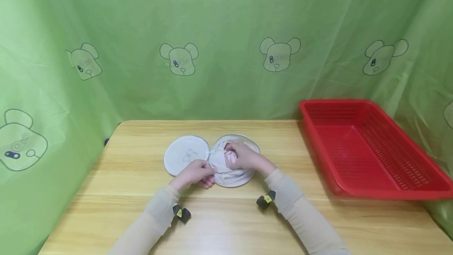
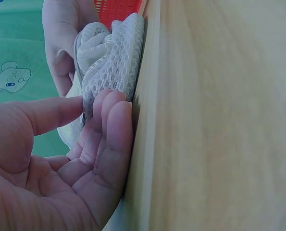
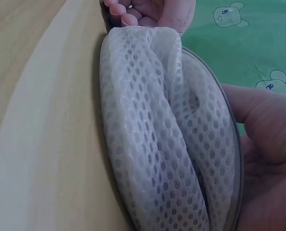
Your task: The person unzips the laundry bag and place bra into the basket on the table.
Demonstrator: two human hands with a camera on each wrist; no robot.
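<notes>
A round white mesh laundry bag (image 1: 231,179) lies unzipped on the table, its flat round lid (image 1: 185,152) folded out to the left with a small printed drawing on it. My left hand (image 1: 196,172) pinches the near-left rim of the bag between thumb and fingers; the honeycomb mesh (image 2: 115,67) bunches up beyond those fingertips in the left wrist view. Reaching into the opening from the right, my right hand (image 1: 245,157) has its fingers and thumb curled about a pink-and-white cloth (image 1: 231,156). Mesh folds (image 3: 157,144) hide the right fingertips in the right wrist view.
A large red plastic basket (image 1: 329,168) with slotted walls stands at the table's right side. Green curtains (image 1: 226,89) printed with bear faces hang behind and at both sides of the wood-grain table (image 1: 134,176).
</notes>
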